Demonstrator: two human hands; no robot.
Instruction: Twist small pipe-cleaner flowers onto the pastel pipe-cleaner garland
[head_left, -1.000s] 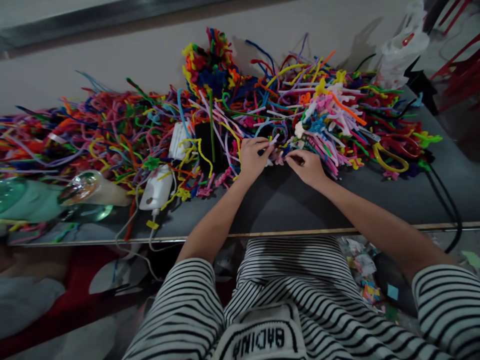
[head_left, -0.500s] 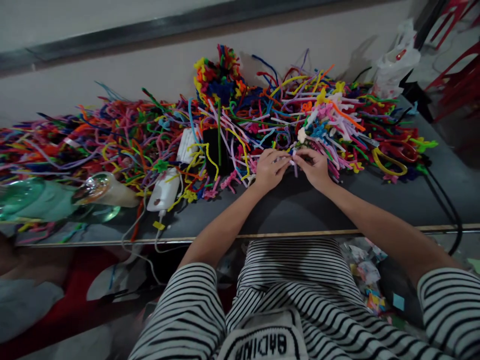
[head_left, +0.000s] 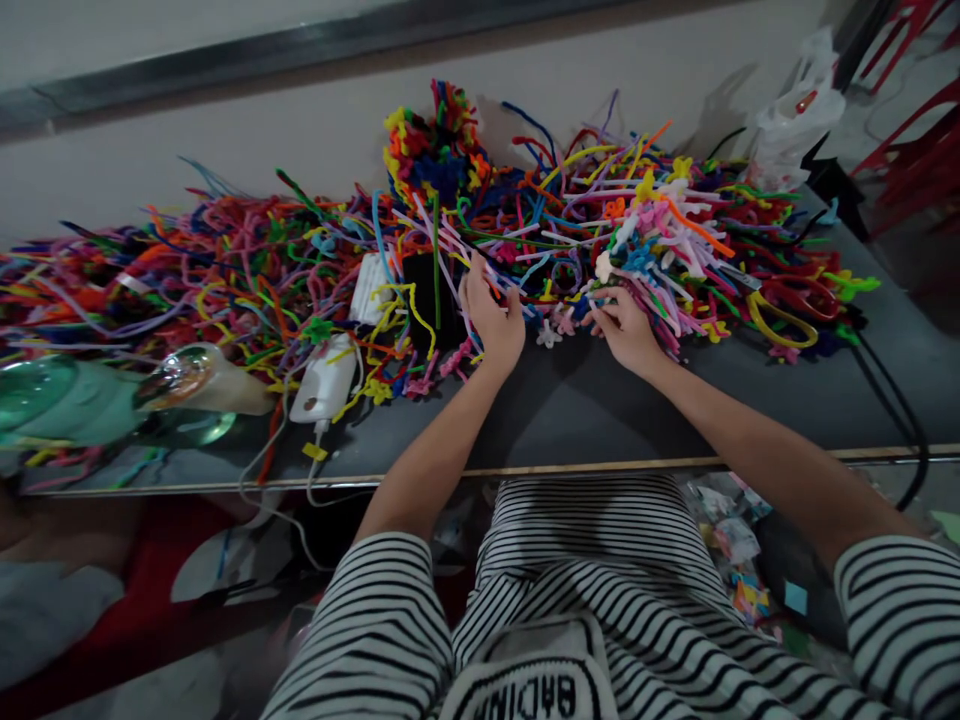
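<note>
My left hand [head_left: 496, 322] reaches over the front of a pile of colourful fuzzy pipe cleaners [head_left: 247, 235], its thumb apart from the raised fingers and nothing visible between them. To its right, my right hand [head_left: 628, 328] is held low over the dark table, fingertips curled together. Whatever is in that pinch is too small to make out. Between the hands lie a pale pipe-cleaner flower [head_left: 549, 334] and a pink one [head_left: 565, 318]. Just beyond my right hand is a heap of pink, white and blue pipe-cleaner pieces [head_left: 667, 240].
Yellow-and-red-handled scissors [head_left: 781, 318] lie at the right. A white power bank [head_left: 324, 382] with a cable, a black phone-like object [head_left: 424, 300] and a green bottle [head_left: 82, 400] are on the left. A white plastic bag [head_left: 795, 130] stands at the back right.
My left hand has parted from the right, moving left and away from me to the pile, its fingers now spread. My right hand stays nearly in place. The purple stem between them no longer shows.
</note>
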